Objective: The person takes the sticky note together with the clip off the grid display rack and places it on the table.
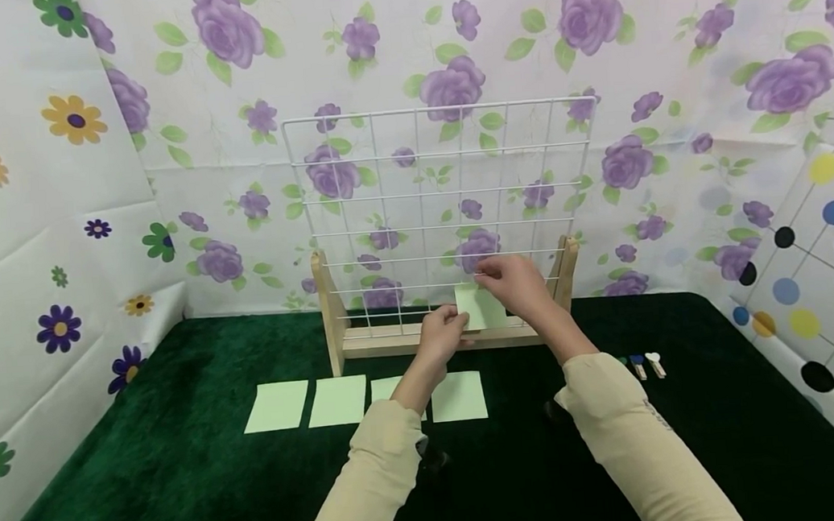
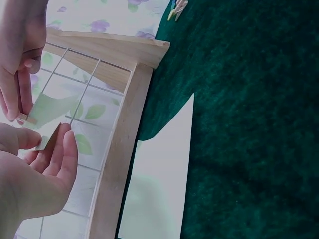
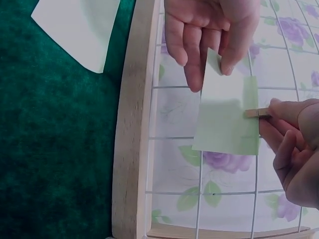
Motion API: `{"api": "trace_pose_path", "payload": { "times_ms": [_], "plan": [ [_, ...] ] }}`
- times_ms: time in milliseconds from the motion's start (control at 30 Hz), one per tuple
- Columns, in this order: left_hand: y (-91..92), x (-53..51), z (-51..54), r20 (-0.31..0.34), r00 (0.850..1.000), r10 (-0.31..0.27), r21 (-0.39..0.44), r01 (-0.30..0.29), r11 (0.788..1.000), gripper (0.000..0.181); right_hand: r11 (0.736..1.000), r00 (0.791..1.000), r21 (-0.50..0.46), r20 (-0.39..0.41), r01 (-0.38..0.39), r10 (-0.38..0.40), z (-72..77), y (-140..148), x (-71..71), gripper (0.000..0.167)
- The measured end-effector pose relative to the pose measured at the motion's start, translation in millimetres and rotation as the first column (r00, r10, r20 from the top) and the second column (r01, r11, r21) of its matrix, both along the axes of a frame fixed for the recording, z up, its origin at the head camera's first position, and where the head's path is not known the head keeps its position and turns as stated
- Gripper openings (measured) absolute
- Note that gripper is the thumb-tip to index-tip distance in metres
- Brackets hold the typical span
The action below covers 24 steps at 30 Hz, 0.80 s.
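A pale green paper square [image 1: 484,308] is held against the lower part of a white wire grid [image 1: 421,195]. My left hand [image 1: 442,333] pinches its lower left corner between thumb and fingers, as the left wrist view's left hand [image 2: 45,169] also shows. At the opposite edge, my right hand [image 1: 516,286] pinches a small wooden clothespin [image 3: 256,113], whose tip lies over the paper's edge in the right wrist view. The right hand [image 3: 294,144] has its thumb and forefinger on the clothespin's back end.
The grid stands in a wooden base [image 1: 430,339] on a dark green cloth [image 1: 185,470]. Several green paper squares [image 1: 336,401] lie in a row before it, partly behind the left arm. Small clips [image 1: 655,365] with coloured tops lie at right. Flowered sheeting [image 1: 234,144] hangs behind.
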State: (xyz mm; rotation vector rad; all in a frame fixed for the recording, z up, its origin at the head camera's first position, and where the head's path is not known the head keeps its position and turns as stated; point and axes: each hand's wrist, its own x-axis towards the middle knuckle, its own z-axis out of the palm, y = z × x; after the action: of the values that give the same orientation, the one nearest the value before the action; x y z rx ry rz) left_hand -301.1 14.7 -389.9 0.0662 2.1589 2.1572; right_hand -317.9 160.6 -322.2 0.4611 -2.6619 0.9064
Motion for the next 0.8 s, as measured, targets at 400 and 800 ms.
{"api": "trace_pose_path", "payload": {
  "times_ms": [400, 800],
  "plan": [
    [-2.5, -6.7, -5.0, 0.045, 0.998, 0.035, 0.008, -0.035, 0.999, 0.031, 0.997, 0.989, 0.028, -0.127, 0.074, -0.069, -10.0, -6, -2.4, 0.018],
    [0.7, -6.0, -9.8, 0.022, 0.999, 0.042, 0.020, -0.042, 0.999, 0.032, 0.994, 0.959, 0.048, -0.270, 0.103, -0.087, -14.7, -7, -4.4, 0.015]
  ]
}}
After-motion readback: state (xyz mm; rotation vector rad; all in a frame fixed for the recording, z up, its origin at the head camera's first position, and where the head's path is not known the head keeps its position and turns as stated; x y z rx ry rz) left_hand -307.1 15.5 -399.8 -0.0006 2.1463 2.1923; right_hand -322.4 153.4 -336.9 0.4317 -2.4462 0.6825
